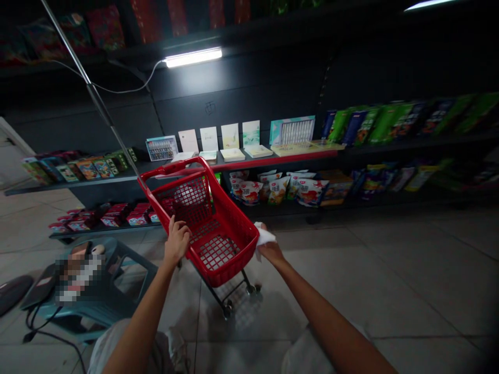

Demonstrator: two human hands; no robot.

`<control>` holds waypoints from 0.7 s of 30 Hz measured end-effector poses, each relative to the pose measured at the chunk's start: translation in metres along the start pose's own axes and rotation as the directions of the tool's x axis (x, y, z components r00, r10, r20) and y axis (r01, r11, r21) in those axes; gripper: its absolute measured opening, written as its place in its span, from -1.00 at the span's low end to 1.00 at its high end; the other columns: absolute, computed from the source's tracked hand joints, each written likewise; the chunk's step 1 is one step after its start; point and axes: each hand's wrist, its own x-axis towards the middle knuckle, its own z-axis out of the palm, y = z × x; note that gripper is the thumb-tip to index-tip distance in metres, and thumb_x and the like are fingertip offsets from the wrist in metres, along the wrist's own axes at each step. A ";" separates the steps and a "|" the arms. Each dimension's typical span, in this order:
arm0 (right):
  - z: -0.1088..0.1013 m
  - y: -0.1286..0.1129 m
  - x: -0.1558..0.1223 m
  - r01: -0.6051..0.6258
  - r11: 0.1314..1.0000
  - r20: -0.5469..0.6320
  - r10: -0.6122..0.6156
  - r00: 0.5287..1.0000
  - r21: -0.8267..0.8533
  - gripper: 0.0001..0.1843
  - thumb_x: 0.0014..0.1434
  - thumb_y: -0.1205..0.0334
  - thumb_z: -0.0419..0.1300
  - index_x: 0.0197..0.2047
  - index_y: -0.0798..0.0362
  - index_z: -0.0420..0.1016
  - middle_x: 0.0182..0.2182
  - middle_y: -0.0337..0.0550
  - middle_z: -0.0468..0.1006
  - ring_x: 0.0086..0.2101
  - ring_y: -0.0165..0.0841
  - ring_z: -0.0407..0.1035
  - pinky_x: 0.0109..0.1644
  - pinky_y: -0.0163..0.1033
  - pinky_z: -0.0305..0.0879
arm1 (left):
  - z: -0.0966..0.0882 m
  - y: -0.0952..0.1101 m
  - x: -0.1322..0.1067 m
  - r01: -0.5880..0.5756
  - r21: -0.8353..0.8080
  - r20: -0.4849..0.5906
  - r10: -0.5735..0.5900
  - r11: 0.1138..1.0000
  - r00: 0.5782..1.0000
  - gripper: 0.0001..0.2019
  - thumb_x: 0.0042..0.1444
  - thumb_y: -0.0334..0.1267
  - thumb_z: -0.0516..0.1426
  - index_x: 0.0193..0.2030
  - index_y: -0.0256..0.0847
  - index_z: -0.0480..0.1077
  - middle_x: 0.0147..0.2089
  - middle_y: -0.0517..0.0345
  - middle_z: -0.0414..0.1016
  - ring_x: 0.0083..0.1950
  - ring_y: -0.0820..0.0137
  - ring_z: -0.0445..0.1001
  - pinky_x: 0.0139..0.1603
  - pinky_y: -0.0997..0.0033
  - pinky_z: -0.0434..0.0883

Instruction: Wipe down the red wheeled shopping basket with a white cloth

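Note:
A small red plastic shopping cart (230,218) on wheels stands on the tiled floor in front of me, its basket bare inside. My left hand (177,240) grips the cart's near left rim, fingers curled over the edge. My right hand (270,249) is closed on a white cloth (264,236) and presses it against the outside of the cart's right wall. The red handle (175,169) sits at the cart's far end.
Dark shelves (273,158) run along the back with cards, notebooks, snack bags and boxes. A teal plastic stool (117,280) with small items stands at left, cables trailing on the floor. A metal pole (97,101) leans behind the cart.

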 end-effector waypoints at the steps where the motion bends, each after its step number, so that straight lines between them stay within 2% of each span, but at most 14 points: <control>1: 0.005 0.001 -0.005 -0.017 1.000 0.016 0.017 1.000 -0.013 -0.50 0.13 0.22 0.13 0.16 0.03 0.47 0.04 -0.05 0.64 -0.01 -0.20 0.53 0.09 -0.18 0.44 | -0.002 0.003 0.004 0.045 0.030 0.047 -0.047 0.999 0.998 -0.73 0.23 -0.27 0.01 -0.33 -0.14 0.53 0.26 0.01 0.41 0.65 0.10 -0.18 0.58 -0.04 0.15; 3: 0.013 0.001 -0.014 -0.081 0.994 0.017 0.082 0.996 -0.079 -0.48 0.12 0.31 0.07 0.15 0.04 0.50 0.04 -0.03 0.65 0.04 -0.20 0.52 0.17 -0.15 0.41 | -0.005 0.012 0.011 0.128 0.081 0.098 -0.135 0.989 0.986 -0.76 0.20 -0.25 0.05 -0.30 -0.13 0.57 0.31 0.02 0.40 0.67 0.10 -0.24 0.55 -0.03 0.20; 6: 0.019 -0.003 -0.025 -0.167 0.969 0.022 0.174 0.984 -0.184 -0.57 0.14 0.31 0.06 0.04 0.08 0.56 -0.03 0.07 0.66 0.05 -0.13 0.51 0.22 -0.06 0.37 | -0.006 0.028 0.019 0.268 0.102 0.091 -0.277 0.958 0.957 -0.74 0.22 -0.18 0.06 -0.21 -0.09 0.60 0.37 0.04 0.38 0.68 0.10 -0.28 0.45 -0.05 0.33; 9: 0.020 -0.015 -0.039 -0.158 0.979 0.007 0.160 0.987 -0.129 -0.64 0.16 0.22 0.09 -0.02 0.08 0.55 -0.13 0.06 0.65 -0.06 -0.13 0.54 0.10 -0.08 0.44 | -0.003 0.039 0.023 0.366 0.105 0.024 -0.370 0.925 0.929 -0.72 0.25 -0.15 0.05 -0.20 -0.06 0.60 0.37 0.02 0.41 0.68 0.11 -0.27 0.35 -0.07 0.44; 11: 0.022 -0.027 -0.050 -0.180 0.984 -0.035 0.179 0.983 -0.009 -0.61 0.15 0.18 0.07 0.02 0.06 0.49 -0.20 -0.03 0.63 -0.22 -0.20 0.55 -0.12 -0.16 0.49 | 0.000 0.042 0.025 0.379 0.111 -0.015 -0.380 0.918 0.925 -0.73 0.25 -0.16 0.04 -0.22 -0.07 0.59 0.35 -0.01 0.44 0.68 0.13 -0.26 0.32 -0.07 0.47; 14: 0.031 -0.048 -0.069 -0.274 0.955 -0.109 0.287 0.952 0.116 -0.64 0.15 0.10 0.06 -0.02 0.04 0.42 -0.32 -0.15 0.58 -0.40 -0.27 0.48 -0.35 -0.24 0.39 | 0.002 0.039 0.028 0.364 0.130 -0.038 -0.363 0.922 0.931 -0.75 0.26 -0.18 0.05 -0.24 -0.08 0.57 0.32 -0.04 0.46 0.68 0.14 -0.25 0.31 -0.06 0.48; 18: 0.052 -0.071 -0.095 -0.286 0.944 -0.112 0.307 0.945 0.166 -0.70 0.16 0.05 0.11 -0.10 0.02 0.40 -0.43 -0.26 0.53 -0.44 -0.31 0.43 -0.37 -0.29 0.29 | 0.003 0.034 0.031 0.338 0.164 -0.032 -0.338 0.927 0.941 -0.75 0.26 -0.19 0.06 -0.25 -0.09 0.58 0.29 -0.05 0.49 0.68 0.16 -0.25 0.33 0.01 0.47; 21: 0.076 -0.082 -0.117 -0.227 0.946 -0.058 0.246 0.968 0.230 -0.66 0.19 0.11 0.12 0.01 0.03 0.42 -0.33 -0.22 0.60 -0.37 -0.31 0.47 -0.30 -0.29 0.36 | 0.004 0.033 0.031 0.317 0.180 -0.030 -0.317 0.931 0.948 -0.76 0.25 -0.19 0.08 -0.25 -0.11 0.59 0.27 -0.08 0.50 0.68 0.14 -0.26 0.37 0.06 0.44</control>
